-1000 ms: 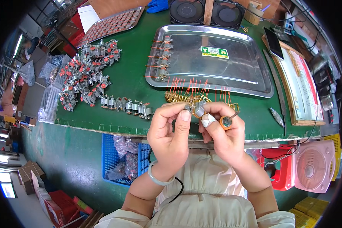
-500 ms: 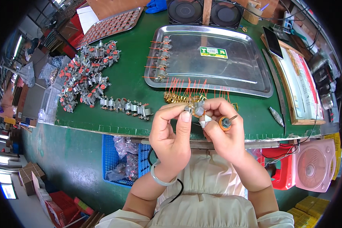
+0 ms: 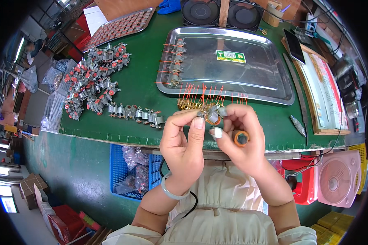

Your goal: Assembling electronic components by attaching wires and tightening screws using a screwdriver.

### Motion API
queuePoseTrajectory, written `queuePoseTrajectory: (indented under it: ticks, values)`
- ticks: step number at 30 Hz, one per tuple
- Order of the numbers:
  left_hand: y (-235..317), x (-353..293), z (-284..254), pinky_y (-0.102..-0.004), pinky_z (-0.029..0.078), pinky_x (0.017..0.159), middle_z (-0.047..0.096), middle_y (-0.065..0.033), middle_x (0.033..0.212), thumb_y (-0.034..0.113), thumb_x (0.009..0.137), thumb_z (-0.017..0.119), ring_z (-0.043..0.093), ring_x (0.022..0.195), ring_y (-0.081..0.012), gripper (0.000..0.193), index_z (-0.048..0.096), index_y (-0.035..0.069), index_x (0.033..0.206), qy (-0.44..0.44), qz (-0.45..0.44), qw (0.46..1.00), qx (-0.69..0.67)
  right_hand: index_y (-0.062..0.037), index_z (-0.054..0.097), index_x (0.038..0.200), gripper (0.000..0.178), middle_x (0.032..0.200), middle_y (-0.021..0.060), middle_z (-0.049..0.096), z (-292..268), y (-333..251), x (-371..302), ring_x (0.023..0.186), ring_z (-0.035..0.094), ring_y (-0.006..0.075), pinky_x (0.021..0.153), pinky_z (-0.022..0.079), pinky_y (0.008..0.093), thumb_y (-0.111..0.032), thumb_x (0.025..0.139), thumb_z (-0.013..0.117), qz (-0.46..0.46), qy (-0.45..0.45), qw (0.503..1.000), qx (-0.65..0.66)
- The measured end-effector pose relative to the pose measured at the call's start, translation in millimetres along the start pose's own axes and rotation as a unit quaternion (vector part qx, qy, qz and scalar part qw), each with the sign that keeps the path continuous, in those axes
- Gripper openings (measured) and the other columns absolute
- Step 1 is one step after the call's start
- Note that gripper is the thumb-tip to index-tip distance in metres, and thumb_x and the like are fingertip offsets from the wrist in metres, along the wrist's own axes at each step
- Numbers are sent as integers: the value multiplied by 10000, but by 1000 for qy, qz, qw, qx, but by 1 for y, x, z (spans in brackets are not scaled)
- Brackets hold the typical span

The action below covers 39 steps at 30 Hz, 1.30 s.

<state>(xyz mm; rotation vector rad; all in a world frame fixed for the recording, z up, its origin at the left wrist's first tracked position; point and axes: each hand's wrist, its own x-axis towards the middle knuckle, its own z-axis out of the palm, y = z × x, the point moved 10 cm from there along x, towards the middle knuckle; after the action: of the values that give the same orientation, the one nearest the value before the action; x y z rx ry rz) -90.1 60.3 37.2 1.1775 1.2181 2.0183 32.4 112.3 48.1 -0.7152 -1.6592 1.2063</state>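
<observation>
Between thumb and forefinger of my left hand [image 3: 184,136] is a small silver cylindrical metal component [image 3: 212,117] with brass-coloured and orange parts. My right hand [image 3: 245,134] is closed around a screwdriver [image 3: 241,139] with an orange and dark green handle; its shaft is hard to make out. The right thumb, wrapped in white tape, is apart from the component, while the right forefinger is close to its right side. Just beyond my hands lies a row of brass brackets [image 3: 188,104] with thin red wires pointing away from me.
A metal tray [image 3: 253,75] holds a column of wired components at its left. Left of it lie a heap of silver components [image 3: 96,77], a short row of them [image 3: 135,114] and a second filled tray [image 3: 122,27]. A phone [image 3: 293,45] rests at the right by a wooden-framed board.
My right thumb has drawn back from the component. The screwdriver has turned in my right hand, its end facing up more. The left hand has barely moved.
</observation>
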Motion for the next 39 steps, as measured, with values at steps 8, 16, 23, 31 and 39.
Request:
queuePoseTrajectory:
  ticks: [8, 16, 23, 31, 39]
  values:
    - [-4, 1, 0, -213, 389, 731, 536, -75, 927, 29, 843, 529, 482, 810, -93, 114, 521, -28, 941, -1, -13, 998, -61, -5, 512, 900, 178, 660, 66, 485, -4, 6, 3, 565, 481, 118, 441, 376, 249, 32, 749, 598, 50, -13, 997, 50]
    - [-16, 8, 1, -268, 490, 733, 560, -106, 939, 60, 872, 487, 580, 835, -165, 152, 480, -26, 997, -38, -108, 979, -166, -5, 499, 956, 318, 718, 88, 492, -13, -9, -1, 592, 528, 196, 533, 447, 291, -30, 683, 660, 5, -46, 989, -140]
    - [-27, 13, 4, -380, 412, 933, 450, -148, 1168, 9, 835, 522, 478, 1087, -275, 94, 511, 2, 929, -56, -171, 935, -307, -10, 482, 875, 321, 831, 136, 499, -11, -3, -17, 690, 562, 306, 576, 447, 383, -11, 604, 655, -65, -198, 857, -472]
    - [-25, 9, 16, -391, 412, 930, 411, -233, 1225, 67, 865, 491, 469, 1107, -316, 86, 502, 24, 939, -119, -167, 938, -280, -9, 519, 914, 334, 669, 105, 530, -17, -46, -4, 505, 522, 252, 454, 429, 320, 50, 591, 575, -178, -95, 946, -253]
    - [-21, 9, 13, -327, 415, 890, 471, -228, 1176, -13, 815, 547, 504, 1046, -229, 134, 479, 4, 929, -113, -127, 962, -212, -18, 530, 890, 350, 632, 74, 540, -3, -57, -7, 542, 546, 234, 476, 432, 319, 59, 556, 598, -260, -119, 905, -315]
